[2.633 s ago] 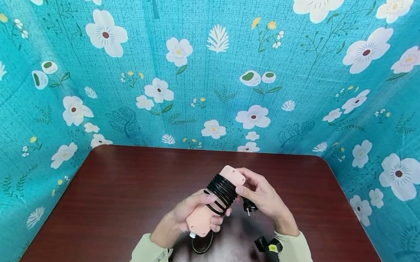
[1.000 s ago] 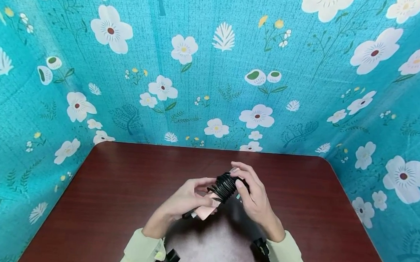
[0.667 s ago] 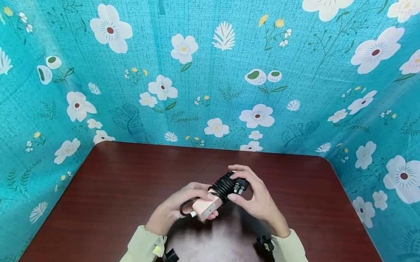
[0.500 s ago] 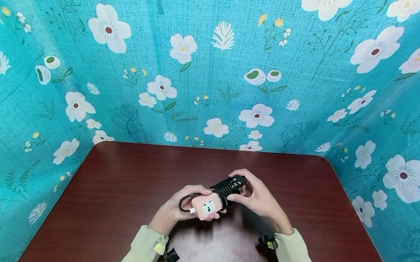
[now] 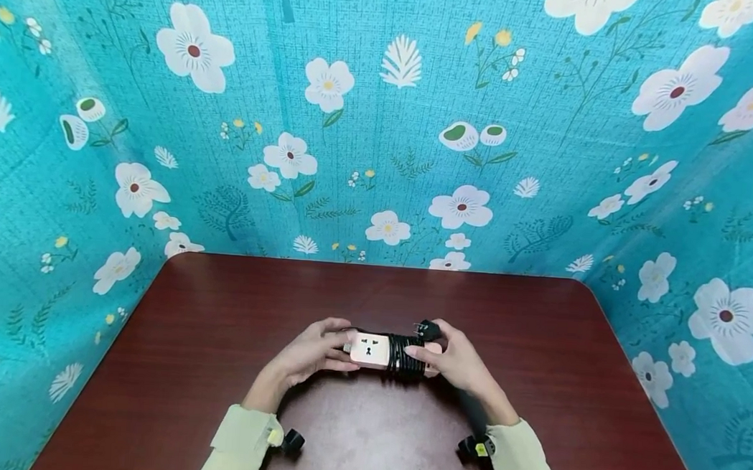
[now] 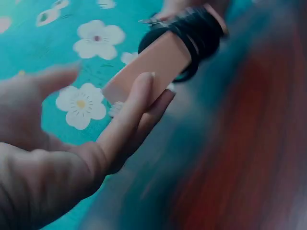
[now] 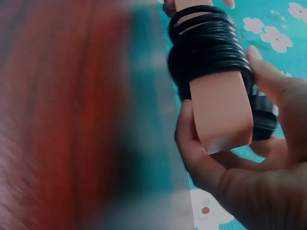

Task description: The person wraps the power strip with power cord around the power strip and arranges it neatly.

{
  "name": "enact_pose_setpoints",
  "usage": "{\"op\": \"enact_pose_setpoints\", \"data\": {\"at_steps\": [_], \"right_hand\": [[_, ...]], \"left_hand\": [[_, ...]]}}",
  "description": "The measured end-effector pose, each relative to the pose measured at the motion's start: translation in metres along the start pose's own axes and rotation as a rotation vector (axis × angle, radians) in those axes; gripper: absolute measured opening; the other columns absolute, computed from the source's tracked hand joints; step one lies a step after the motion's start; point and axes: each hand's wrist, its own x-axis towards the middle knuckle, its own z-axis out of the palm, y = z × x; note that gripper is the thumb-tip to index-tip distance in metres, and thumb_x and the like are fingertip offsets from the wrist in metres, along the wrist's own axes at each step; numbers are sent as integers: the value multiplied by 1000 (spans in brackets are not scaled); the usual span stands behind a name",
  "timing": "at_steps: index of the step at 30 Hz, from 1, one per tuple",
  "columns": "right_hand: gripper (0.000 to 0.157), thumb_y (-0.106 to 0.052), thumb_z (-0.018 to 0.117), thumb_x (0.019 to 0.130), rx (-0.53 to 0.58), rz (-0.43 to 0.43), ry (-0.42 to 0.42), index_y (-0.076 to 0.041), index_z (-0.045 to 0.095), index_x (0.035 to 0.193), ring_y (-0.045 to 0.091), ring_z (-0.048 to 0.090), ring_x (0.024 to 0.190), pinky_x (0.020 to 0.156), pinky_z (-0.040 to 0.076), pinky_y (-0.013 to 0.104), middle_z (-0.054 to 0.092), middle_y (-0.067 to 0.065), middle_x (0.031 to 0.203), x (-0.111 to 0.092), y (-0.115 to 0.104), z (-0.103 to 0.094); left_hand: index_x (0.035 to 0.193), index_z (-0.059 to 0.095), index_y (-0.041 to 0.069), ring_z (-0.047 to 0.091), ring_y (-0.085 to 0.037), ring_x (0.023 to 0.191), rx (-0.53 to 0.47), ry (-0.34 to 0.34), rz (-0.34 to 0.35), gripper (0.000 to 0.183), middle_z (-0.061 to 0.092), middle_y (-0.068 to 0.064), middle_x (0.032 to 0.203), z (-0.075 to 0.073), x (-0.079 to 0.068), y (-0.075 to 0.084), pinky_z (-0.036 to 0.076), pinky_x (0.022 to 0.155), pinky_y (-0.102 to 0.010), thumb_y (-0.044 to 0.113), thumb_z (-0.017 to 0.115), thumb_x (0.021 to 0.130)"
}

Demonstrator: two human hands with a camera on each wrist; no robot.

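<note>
A pink power strip (image 5: 361,359) with a white socket face lies level across both hands in the head view. Its black cord (image 5: 405,366) is wound in several turns round the right half, and the plug (image 5: 428,330) sits at the far side of the coils. My right hand (image 5: 462,362) grips the right end, thumb on the coils; the right wrist view shows fingers curled about the strip (image 7: 221,108). At the left end, my left hand (image 5: 307,353) touches the strip with nearly straight fingers. Its thumb stands apart from the strip (image 6: 156,67) in the left wrist view.
A dark red-brown table (image 5: 231,291) spreads beneath the hands, with a bright reflection near its front. A turquoise flowered cloth (image 5: 353,190) surrounds its back and sides. Black wrist cameras (image 5: 292,442) are strapped at both sleeves.
The power strip has turned from a steep slant to level, socket face now showing. The left hand has loosened and shifted to its left end; the right hand keeps its grip, with the plug at the coils.
</note>
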Motion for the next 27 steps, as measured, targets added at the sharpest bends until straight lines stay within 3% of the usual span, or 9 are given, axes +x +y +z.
{"op": "enact_pose_setpoints", "data": {"at_steps": [3,7,9,13,17,20,25,27], "right_hand": [[52,-42,80,92,-104,37,-8,-11,61,129,16,70,84,70,61,36,70,13,114,-2,-1,7],[59,-49,81,89,-263,64,34,-16,61,133,15,66,94,79,54,36,71,8,123,-5,-6,15],[64,-48,84,86,-285,79,45,-15,61,135,14,70,90,78,54,35,73,9,123,-6,-9,16],[69,-47,89,82,-319,83,48,-11,63,134,13,67,79,74,53,34,73,8,117,-4,-13,14],[66,-47,89,81,-339,76,27,-5,64,126,18,56,87,75,48,34,67,6,106,5,-12,10],[59,-45,88,83,-295,102,-22,-4,63,116,18,53,78,67,44,33,60,5,92,11,-10,7],[53,-48,83,86,-235,174,-112,-5,55,97,15,41,63,58,36,30,46,1,74,16,-7,4],[56,-49,82,87,-232,187,-124,-2,59,106,14,45,67,62,40,30,52,1,80,16,-6,4]], "left_hand": [[157,34,-2,73,-18,91,357,49,57,84,63,-19,120,1,-5,-1,63,84,-37,16,82,91],[151,45,0,74,-17,81,648,92,60,86,71,-13,109,4,-11,-1,60,74,-32,24,90,82],[150,46,0,76,-21,75,665,85,38,85,73,-12,102,6,-13,0,61,72,-35,25,91,82],[151,46,2,72,-18,67,716,86,16,85,73,-9,84,6,-16,2,60,70,-35,29,90,83],[156,46,7,65,-14,59,837,102,4,84,69,-3,73,6,-16,5,55,76,-34,39,84,88],[157,46,9,59,-12,55,904,106,6,84,65,0,70,6,-15,6,50,73,-34,44,80,90],[160,41,7,58,-12,53,897,79,-11,83,64,-3,62,7,-15,4,48,69,-30,42,76,93],[161,40,7,55,-11,50,905,75,-18,83,62,-1,60,7,-15,3,47,66,-29,42,74,94]]}}
